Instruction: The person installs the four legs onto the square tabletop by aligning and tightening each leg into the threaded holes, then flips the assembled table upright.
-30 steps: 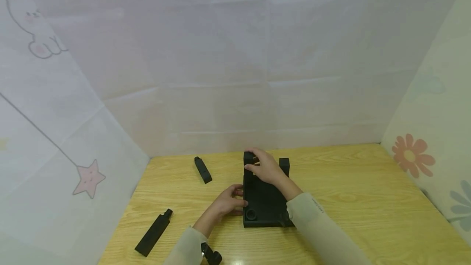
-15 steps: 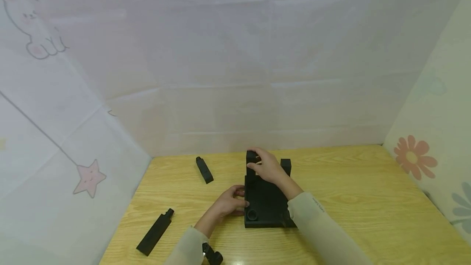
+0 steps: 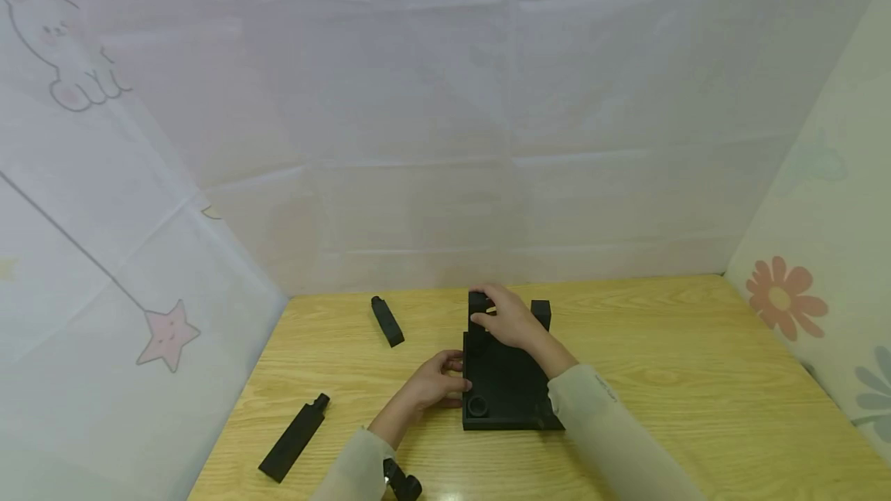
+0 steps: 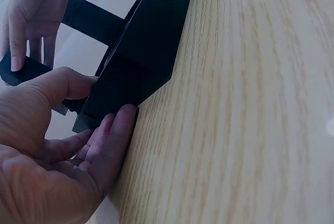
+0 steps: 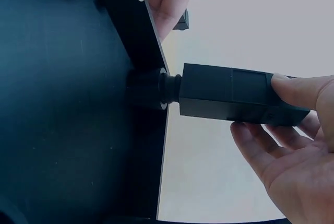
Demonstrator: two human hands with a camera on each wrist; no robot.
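Note:
My right hand (image 3: pixel 511 319) grips a black square-sided table leg (image 5: pixel 219 93), thumb on one side and fingers on the other. The leg's narrow threaded end is at the round socket (image 5: pixel 148 88) in the far left corner of a black tabletop panel (image 3: pixel 504 385), which lies underside up. My left hand (image 3: pixel 431 385) holds the panel's left edge, its thumb over the rim and its fingers along the outer side. In the left wrist view, the left fingers (image 4: pixel 112 145) lie low against that side, close to the wood.
A second leg (image 3: pixel 541 311) stands at the panel's far right corner. Two loose legs lie on the wooden table (image 3: pixel 661 377) to the left: one far leg (image 3: pixel 386 321) and one nearer leg (image 3: pixel 294 441). An empty socket (image 3: pixel 477 407) shows at the near left corner.
The leg in my right hand has turned slightly and its top sits a little lower. The right hand has lowered with it; the left hand keeps its place on the panel.

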